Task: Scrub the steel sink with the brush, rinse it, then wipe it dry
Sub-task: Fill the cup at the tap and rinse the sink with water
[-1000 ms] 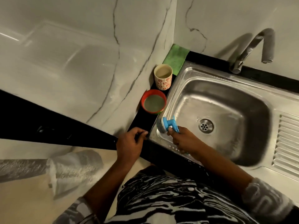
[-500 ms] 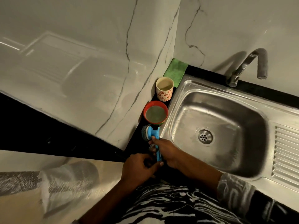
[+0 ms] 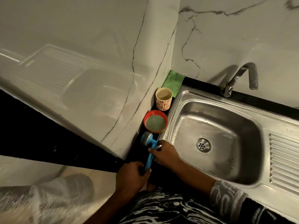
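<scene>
- Glossy white marble-look wall panels point(image 3: 97, 62) fill most of the view and meet in a corner. That's prob why all the small stuff is lined up in the narrow gap beside the basin.
- Stainless steel sink with ribbed drainboard point(image 3: 252, 143): basin has nothing in it and no foam I can see. Rim looks speckled, maybe wet, can't tell for sure. So no idea how far the scrubbing is, but rinse + wipe look not done yet imo.
- Black stone table point(image 3: 202, 85) shows as a thin strip round the sink.
- Curved steel tap point(image 3: 239, 75) at the back, no water running.
- Left hand point(image 3: 131, 177): fingers clenched round the bottom end of the brush handle.
- Right hand point(image 3: 165, 154): fingers grasping the same handle higher up, just below the head, prob to steer it.
- Green folded cloth point(image 3: 174, 82) tucked in the corner, well apart from the hands. Guessing it's parked there for the drying step.
- Red round bowl w/ cloudy greenish liquid point(image 3: 155, 122). Soap mix, I'd guess.
- White cup w/ red flower pattern point(image 3: 163, 99) just behind the bowl.
- Blue plastic scrub brush point(image 3: 150, 143): it's over the table strip, not in the sink. Grey head sits right next to the bowl, touching or not idk. Looks like a dip or a re-grip.
</scene>
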